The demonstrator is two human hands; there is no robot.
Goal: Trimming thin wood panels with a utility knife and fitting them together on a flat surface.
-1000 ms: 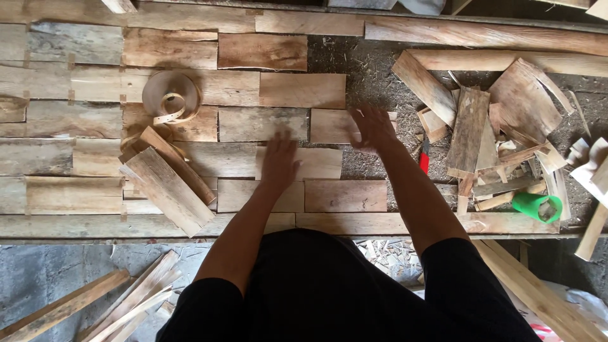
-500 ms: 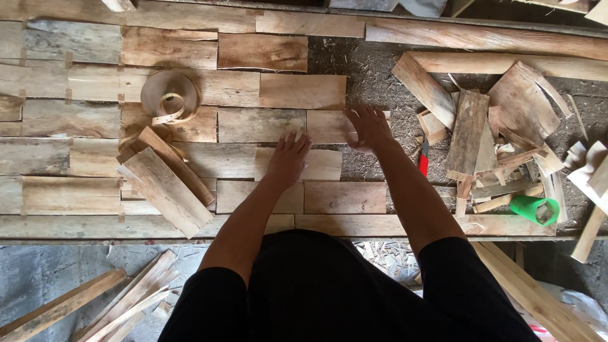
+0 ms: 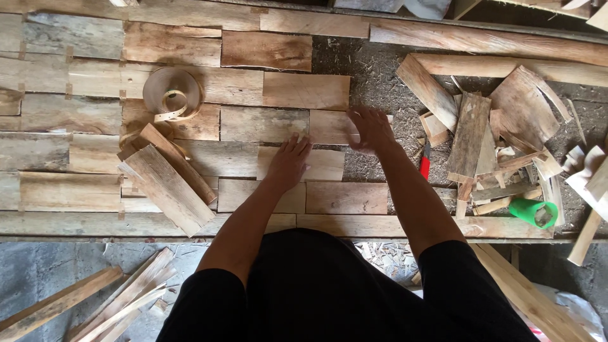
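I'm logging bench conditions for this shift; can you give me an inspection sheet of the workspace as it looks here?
Surface: workbench covered with flat wood veneer pieces laid edge to edge; bare patch dusty with wood crumbs.
Job's things: short veneer piece under the right hand; left hand flat on the veneer piece below.
Clutter: pile of offcuts, roll of tape, two loose boards, green cup, a red object.
Grippers: both hands open, pressing flat.
Cables: nothing seen.
Surroundings: wood strips on the concrete floor.
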